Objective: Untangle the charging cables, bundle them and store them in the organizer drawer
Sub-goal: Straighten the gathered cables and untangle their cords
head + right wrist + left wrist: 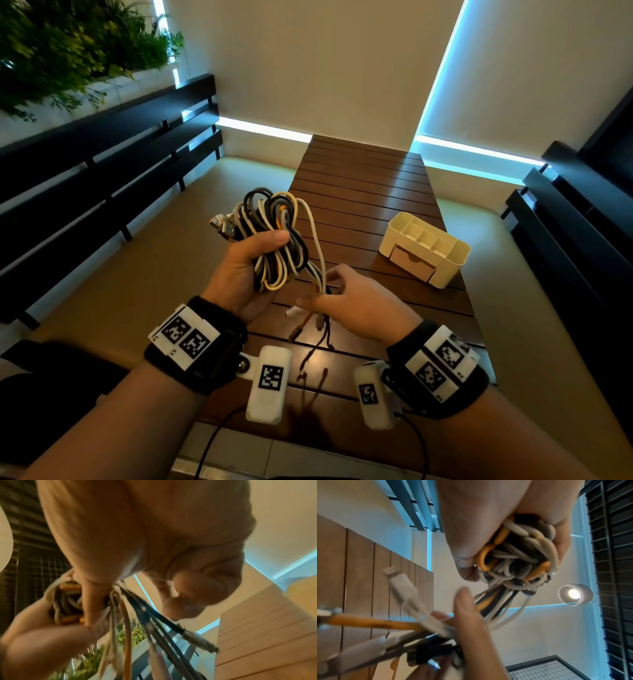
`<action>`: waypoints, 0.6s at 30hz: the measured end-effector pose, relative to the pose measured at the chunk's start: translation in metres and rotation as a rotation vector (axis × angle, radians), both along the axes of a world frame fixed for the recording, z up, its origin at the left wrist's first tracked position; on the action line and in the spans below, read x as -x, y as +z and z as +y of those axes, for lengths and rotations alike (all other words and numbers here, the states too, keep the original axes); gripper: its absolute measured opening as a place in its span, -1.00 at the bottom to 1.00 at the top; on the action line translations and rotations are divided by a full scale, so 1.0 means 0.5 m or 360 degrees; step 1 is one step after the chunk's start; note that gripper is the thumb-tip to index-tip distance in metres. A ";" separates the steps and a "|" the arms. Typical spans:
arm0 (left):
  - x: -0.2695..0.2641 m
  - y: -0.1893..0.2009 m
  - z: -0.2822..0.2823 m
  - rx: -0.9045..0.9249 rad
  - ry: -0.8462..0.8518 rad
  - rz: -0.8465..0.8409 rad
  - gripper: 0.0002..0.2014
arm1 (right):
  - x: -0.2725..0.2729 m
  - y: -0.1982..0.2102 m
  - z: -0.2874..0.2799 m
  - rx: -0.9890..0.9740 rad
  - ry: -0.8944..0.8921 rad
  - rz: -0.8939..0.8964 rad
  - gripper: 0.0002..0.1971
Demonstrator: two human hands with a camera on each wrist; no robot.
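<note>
My left hand [250,263] grips a tangled bundle of cables [274,236], black, white, grey and orange, held up over the near end of the wooden table [359,192]. The left wrist view shows my thumb and fingers curled round the knot of cables [517,555]. Just to its right, my right hand [323,289] pinches several loose cable ends [320,318] that hang from the bundle down to the tabletop. These strands [145,615] and their connectors [402,586] look blurred. The cream organizer [455,260] stands on the table's right edge, its small drawer [412,262] closed.
Dark slatted benches run along the left [102,164] and the right [575,222] of the narrow table. A green plant [68,51] fills the top left corner. Thin black wires [212,442] run from my wrist cameras over the table's near edge.
</note>
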State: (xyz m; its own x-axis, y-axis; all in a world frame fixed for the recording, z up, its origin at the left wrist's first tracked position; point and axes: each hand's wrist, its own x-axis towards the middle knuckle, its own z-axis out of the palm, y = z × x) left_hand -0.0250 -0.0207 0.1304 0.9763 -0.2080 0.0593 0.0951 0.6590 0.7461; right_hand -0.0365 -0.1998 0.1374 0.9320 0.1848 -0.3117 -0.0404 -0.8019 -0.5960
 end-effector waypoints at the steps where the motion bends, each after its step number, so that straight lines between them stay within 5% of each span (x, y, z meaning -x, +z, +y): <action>1: -0.002 0.000 0.004 -0.0009 0.0019 0.0004 -0.61 | 0.003 0.010 -0.007 -0.0063 0.0018 0.0043 -0.16; 5: -0.014 -0.003 0.017 0.0015 0.0056 0.0031 -0.39 | 0.005 0.027 -0.025 -0.0254 -0.0002 0.0013 -0.04; 12: -0.033 -0.011 0.018 0.0102 0.0099 0.0053 -0.46 | 0.035 0.032 0.004 -0.1133 -0.0231 0.0667 -0.52; 16: -0.015 -0.009 -0.007 0.0098 -0.0037 0.0033 -0.64 | 0.027 0.019 0.028 -0.1514 -0.0231 0.0870 -0.35; 18: -0.007 -0.007 -0.016 0.0111 -0.0126 0.0021 -0.58 | 0.020 0.011 0.032 -0.1744 -0.0276 0.0887 -0.38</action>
